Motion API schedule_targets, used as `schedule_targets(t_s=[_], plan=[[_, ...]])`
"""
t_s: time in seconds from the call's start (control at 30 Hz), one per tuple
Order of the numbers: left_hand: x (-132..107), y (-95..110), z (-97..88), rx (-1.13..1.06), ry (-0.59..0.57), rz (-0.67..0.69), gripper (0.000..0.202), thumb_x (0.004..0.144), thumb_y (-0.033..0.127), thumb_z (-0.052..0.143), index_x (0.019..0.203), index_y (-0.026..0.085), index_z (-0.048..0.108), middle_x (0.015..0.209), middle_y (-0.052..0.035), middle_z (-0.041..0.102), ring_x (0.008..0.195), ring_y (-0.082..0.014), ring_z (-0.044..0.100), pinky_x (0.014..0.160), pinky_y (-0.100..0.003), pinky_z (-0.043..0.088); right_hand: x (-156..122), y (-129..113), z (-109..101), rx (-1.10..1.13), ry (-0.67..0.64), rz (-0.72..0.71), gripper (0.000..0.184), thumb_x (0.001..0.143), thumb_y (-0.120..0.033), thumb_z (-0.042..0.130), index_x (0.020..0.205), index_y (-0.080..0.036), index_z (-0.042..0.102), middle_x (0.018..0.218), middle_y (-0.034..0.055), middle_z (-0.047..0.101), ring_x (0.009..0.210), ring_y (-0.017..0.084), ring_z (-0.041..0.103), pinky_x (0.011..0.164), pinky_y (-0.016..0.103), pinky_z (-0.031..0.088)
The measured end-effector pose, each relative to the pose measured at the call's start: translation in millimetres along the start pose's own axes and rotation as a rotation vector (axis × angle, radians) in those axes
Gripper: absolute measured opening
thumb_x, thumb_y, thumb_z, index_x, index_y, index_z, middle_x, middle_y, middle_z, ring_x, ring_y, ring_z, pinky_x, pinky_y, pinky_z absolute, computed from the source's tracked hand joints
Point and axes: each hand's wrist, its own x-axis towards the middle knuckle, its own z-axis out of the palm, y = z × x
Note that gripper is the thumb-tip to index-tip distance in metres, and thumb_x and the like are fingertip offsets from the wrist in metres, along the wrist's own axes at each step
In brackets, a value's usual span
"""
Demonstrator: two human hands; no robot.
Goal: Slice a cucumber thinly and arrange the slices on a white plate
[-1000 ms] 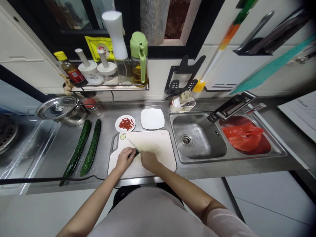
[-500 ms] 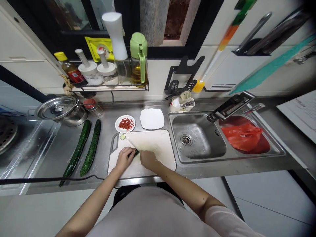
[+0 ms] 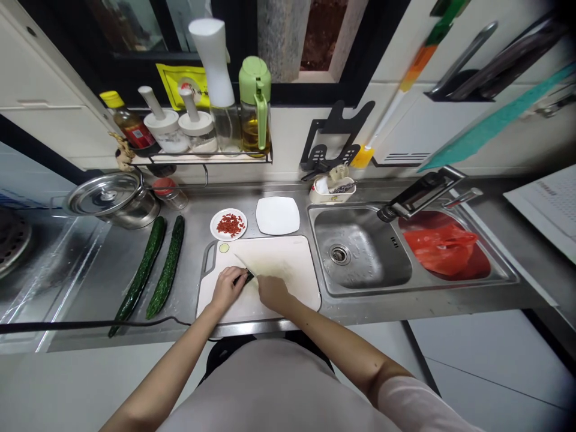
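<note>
Head view: two bare hands come close together over the white cutting board [image 3: 288,294] on the steel table [image 3: 360,305].
Left hand [image 3: 228,285]: fingers bent down onto the cucumber piece [image 3: 249,276], mostly hidden beneath them, on the board.
Right hand [image 3: 272,294]: closed in a fist round the knife [image 3: 245,264], handle out of sight, blade slanting away beside the piece.
Round slice [image 3: 224,248]: flat near the board's far left corner, apart from the blade.
Whole cucumbers [image 3: 167,270]: two, side by side, left of the board.
Cutting well: this looks like slicing, so tuck the left fingertips back, let the knuckles guide the blade, keep the thumb behind them, and press the piece firmly, since a rounded side could roll.
</note>
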Motion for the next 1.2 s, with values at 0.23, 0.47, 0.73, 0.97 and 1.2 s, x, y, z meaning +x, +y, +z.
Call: schedule_targets(t_s=[0.23, 0.47, 0.73, 0.97, 1.2], plan=[[0.3, 0.9, -1.3, -0.004, 0.002, 0.012, 0.02, 0.09, 0.035, 0.05, 0.087, 0.023, 0.066, 0.087, -0.0046, 0.069, 0.086, -0.0195, 0.061, 0.078, -0.035, 0.047, -2.8, 1.8, 2.2, 0.007, 0.008, 0.004, 0.026, 0.091, -0.014, 0.036, 0.106, -0.011, 0.058, 0.091, 0.0151, 0.068, 0.091, 0.023, 0.066, 0.077, 0.033, 0.048], [1.1, -0.8, -0.2, -0.023, 0.006, 0.011, 0.02, 0.09, 0.035, 0.05, 0.086, 0.024, 0.066, 0.086, -0.0046, 0.069, 0.085, -0.0194, 0.061, 0.079, -0.035, 0.047, -4.0, 2.7, 0.1, 0.015, -0.033, 0.015, 0.028, 0.09, -0.014, 0.036, 0.107, -0.011, 0.058, 0.093, 0.0153, 0.068, 0.094, 0.024, 0.065, 0.078, 0.033, 0.048], [1.7, 0.1, -0.6, -0.026, 0.007, 0.008, 0.019, 0.09, 0.034, 0.051, 0.087, 0.024, 0.067, 0.088, -0.0044, 0.069, 0.086, -0.0192, 0.061, 0.078, -0.035, 0.047, 1.1, 1.1, 0.9, 0.012, -0.016, 0.007, 0.025, 0.088, -0.013, 0.04, 0.105, -0.012, 0.058, 0.093, 0.0136, 0.068, 0.091, 0.023, 0.065, 0.076, 0.031, 0.047], [1.5, -2.2, 0.0, -0.028, 0.005, 0.006, 0.019, 0.09, 0.035, 0.051, 0.087, 0.024, 0.066, 0.087, -0.0044, 0.069, 0.085, -0.0194, 0.061, 0.078, -0.035, 0.047, 5.2, 2.4, 6.7, 0.022, 0.009, 0.009, 0.024, 0.089, -0.014, 0.04, 0.103, -0.012, 0.059, 0.09, 0.0132, 0.068, 0.09, 0.022, 0.065, 0.077, 0.031, 0.046], [2.2, -0.2, -0.8, -0.008, 0.018, 0.012, 0.019, 0.09, 0.034, 0.051, 0.087, 0.024, 0.066, 0.089, -0.0043, 0.069, 0.086, -0.0196, 0.062, 0.078, -0.035, 0.047, 7.1, 0.9, 8.4, 0.03, 0.045, 0.004, 0.025, 0.087, -0.011, 0.039, 0.103, -0.011, 0.059, 0.091, 0.0142, 0.068, 0.091, 0.022, 0.065, 0.076, 0.03, 0.046]])
